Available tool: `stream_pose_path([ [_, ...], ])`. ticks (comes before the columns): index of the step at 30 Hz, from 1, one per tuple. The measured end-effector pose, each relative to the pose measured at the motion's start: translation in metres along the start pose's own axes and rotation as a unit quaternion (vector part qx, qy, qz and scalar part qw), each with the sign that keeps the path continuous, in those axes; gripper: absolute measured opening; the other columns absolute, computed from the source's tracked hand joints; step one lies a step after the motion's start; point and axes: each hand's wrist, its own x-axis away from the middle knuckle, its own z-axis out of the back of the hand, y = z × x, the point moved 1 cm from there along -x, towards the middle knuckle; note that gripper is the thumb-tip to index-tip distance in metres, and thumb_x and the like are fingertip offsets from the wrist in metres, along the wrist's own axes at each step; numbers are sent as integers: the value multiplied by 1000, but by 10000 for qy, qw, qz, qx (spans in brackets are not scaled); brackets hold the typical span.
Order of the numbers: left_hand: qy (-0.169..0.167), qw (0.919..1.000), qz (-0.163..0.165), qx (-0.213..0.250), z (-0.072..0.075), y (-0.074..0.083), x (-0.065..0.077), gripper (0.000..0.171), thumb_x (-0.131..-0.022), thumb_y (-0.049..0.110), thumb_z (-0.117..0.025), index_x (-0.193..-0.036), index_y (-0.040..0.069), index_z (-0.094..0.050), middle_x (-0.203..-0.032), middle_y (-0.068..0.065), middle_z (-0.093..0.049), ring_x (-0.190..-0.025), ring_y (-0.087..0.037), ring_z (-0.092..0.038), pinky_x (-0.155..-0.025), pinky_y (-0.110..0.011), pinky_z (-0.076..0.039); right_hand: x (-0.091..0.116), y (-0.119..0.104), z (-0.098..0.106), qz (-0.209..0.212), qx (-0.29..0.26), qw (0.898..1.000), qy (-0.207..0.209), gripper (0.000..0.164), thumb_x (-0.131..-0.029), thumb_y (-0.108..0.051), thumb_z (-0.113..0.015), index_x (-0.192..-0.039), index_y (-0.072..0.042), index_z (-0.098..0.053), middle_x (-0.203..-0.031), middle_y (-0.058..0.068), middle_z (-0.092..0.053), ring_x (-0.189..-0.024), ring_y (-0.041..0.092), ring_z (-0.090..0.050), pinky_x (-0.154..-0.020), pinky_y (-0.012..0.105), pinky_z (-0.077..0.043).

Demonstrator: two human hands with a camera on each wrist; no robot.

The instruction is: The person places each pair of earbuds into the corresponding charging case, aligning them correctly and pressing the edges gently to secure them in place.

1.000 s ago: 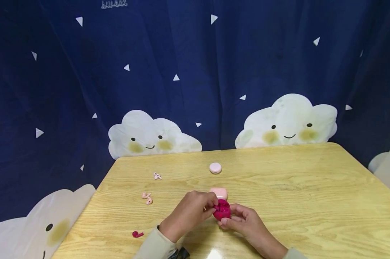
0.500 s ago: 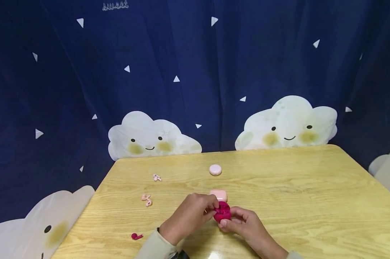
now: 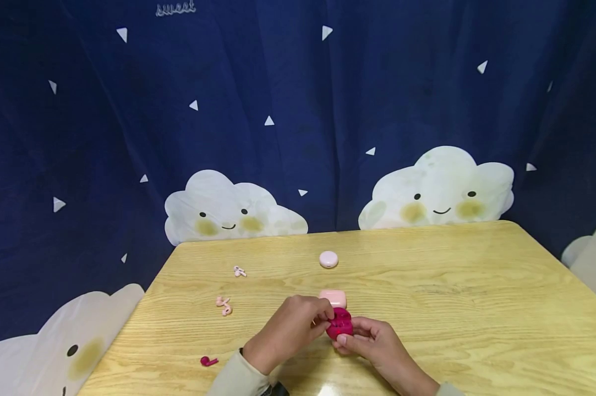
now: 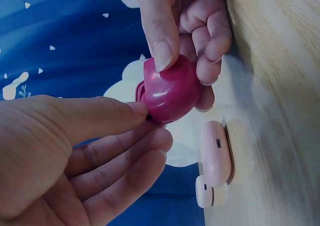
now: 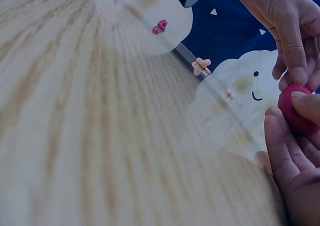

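Observation:
Above the table, my right hand (image 3: 377, 344) holds a magenta earbud case (image 3: 343, 330) between thumb and fingers. Its lid is raised, and the hollows inside show in the head view. The left hand (image 3: 298, 327) reaches to the case's left side, with thumb and index fingertips at the opening. These fingertips pinch a magenta earbud, mostly hidden by the fingers and the case rim. In the left wrist view the glossy back of the case (image 4: 172, 93) faces the camera. Another magenta earbud (image 3: 209, 361) lies on the table to the left.
Just behind the hands sits a pink earbud case (image 3: 333, 298), and farther back a round pale pink case (image 3: 328, 259). Pink earbuds (image 3: 224, 305) and paler earbuds (image 3: 240, 271) lie at the left of the wooden table (image 3: 451, 291). A dark blue curtain hangs behind.
The left fingertips have shifted slightly at the case opening, and the case's tilt has changed a little. The right hand keeps its hold. Items on the table have not moved.

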Motion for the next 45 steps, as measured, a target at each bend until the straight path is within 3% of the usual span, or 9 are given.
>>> stream_pose_path([
  [29,-261,9985,126,-469,8,-2,1,10,-77,18,-71,-83,21,-64,-75,15,-62,-68,4,-56,-60,-11,-42,0,0,1,77,50,10000,-24,36,-84,-9,-62,-110,13,-52,-105,31,-57,-92,32,-61,-80,41,-49],
  [45,-147,9967,641,-467,32,-24,29,12,-77,16,-70,-83,22,-62,-75,14,-60,-69,1,-57,-60,-17,-45,-1,1,0,-87,83,9999,92,39,-82,-11,-64,-112,12,-53,-105,24,-60,-91,30,-62,-80,38,-49],
])
